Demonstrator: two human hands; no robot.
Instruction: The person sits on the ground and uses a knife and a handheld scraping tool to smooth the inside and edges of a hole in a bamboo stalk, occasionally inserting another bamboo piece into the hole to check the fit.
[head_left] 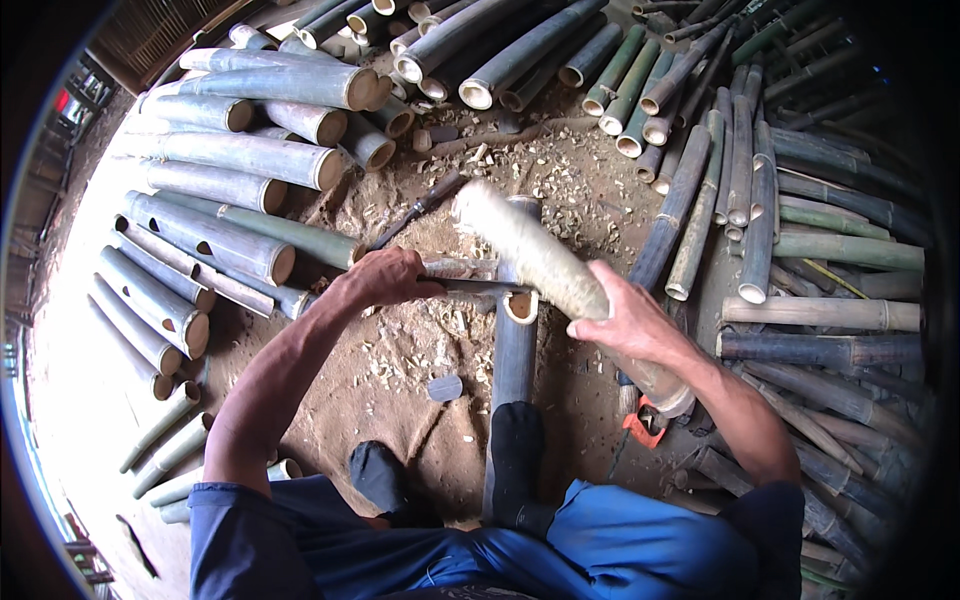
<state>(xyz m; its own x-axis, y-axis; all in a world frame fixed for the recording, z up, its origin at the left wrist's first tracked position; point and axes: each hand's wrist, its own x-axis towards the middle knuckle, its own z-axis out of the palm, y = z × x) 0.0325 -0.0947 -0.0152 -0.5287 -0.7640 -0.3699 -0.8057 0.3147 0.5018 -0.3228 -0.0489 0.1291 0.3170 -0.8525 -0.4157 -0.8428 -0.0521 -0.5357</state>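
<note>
My left hand (390, 277) is closed around the end of a dark, narrow blade (485, 287); its handle is hidden in my fingers. The blade reaches right, to the cut hole (520, 306) in a grey bamboo pole (514, 365). That pole lies lengthwise in front of me, under my right foot (517, 450). My right hand (630, 310) grips a thick, pale, worn club (530, 248), tilted with its far end up to the left. The club passes above the pole and hides part of it.
Thick bamboo tubes (240, 160) are piled at left, some with holes cut in them. More bamboo poles (820, 310) lie stacked at right and at the back. A dark-handled tool (420, 208) rests among wood chips. An orange object (645, 425) is near my right knee.
</note>
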